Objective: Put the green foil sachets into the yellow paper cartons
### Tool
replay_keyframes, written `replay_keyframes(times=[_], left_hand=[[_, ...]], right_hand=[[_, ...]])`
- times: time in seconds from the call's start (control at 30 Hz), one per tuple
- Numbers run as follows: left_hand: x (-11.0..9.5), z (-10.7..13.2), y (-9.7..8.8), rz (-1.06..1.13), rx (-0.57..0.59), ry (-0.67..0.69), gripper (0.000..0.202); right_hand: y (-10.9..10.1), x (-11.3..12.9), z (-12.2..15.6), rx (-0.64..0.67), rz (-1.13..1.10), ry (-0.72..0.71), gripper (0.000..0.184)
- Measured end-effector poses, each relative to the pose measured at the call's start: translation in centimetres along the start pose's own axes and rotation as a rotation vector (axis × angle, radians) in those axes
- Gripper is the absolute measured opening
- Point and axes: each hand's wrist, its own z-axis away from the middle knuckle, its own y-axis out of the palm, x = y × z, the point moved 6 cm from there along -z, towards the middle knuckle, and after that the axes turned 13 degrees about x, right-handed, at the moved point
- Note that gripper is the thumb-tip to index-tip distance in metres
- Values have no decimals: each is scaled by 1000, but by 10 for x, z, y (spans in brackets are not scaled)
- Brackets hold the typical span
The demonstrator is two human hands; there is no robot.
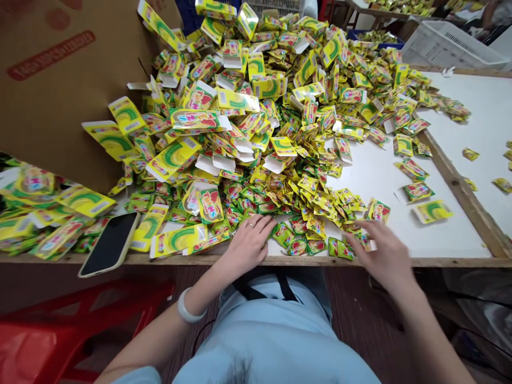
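My left hand (251,242), with a ring and a white wristband, rests at the table's front edge. Its fingers lie stretched over small green sachets (283,234) and grip nothing that I can see. To the right, my right hand (384,256) is blurred by motion, thumb and forefinger apart beside a small upright carton (378,212) and loose sachets. Yellow sachets (316,200) are heaped between and beyond both hands. A yellow carton (432,212) right of my right hand looks smeared. Many flat-sided yellow cartons (174,158), some with open flaps, cover the pile.
A large brown cardboard box (72,106) stands tilted at the left. A phone (110,242) overlaps the front edge, above a red stool (80,330). A wooden strip (460,186) divides the white tabletop. At the back right is a white crate (448,45).
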Motion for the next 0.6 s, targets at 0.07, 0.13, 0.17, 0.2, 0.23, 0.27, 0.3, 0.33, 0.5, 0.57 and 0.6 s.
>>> replay_keyframes(times=[0.07, 0.13, 0.17, 0.2, 0.23, 0.27, 0.3, 0.33, 0.5, 0.57, 0.6], left_hand=[[4, 0, 5, -53, 20, 30, 49], [10, -1, 7, -40, 2, 49, 45], [14, -1, 7, -16, -19, 50, 43], [17, -1, 6, 21, -46, 43, 43], [20, -1, 3, 74, -77, 28, 43], [22, 0, 0, 145, -107, 6, 43], [23, 0, -4, 231, -127, -22, 43], [22, 1, -7, 325, -137, -50, 43], [-3, 2, -16, 776, -80, -56, 44], [-12, 5, -16, 929, -72, -28, 46], [-14, 6, -16, 990, -70, -16, 49]], right_hand=[[39, 21, -17, 67, 106, -98, 35], [65, 39, -31, 126, 194, -165, 32], [69, 44, -35, 130, 210, -175, 31], [68, 46, -38, 110, 202, -170, 30], [63, 46, -39, 71, 164, -154, 30], [56, 44, -39, 26, 91, -133, 28], [49, 43, -38, -3, -13, -114, 24], [46, 42, -36, -8, -145, -102, 21], [76, 76, -45, 284, -794, -108, 27], [89, 90, -53, 355, -892, -79, 30], [93, 95, -56, 374, -914, -63, 31]])
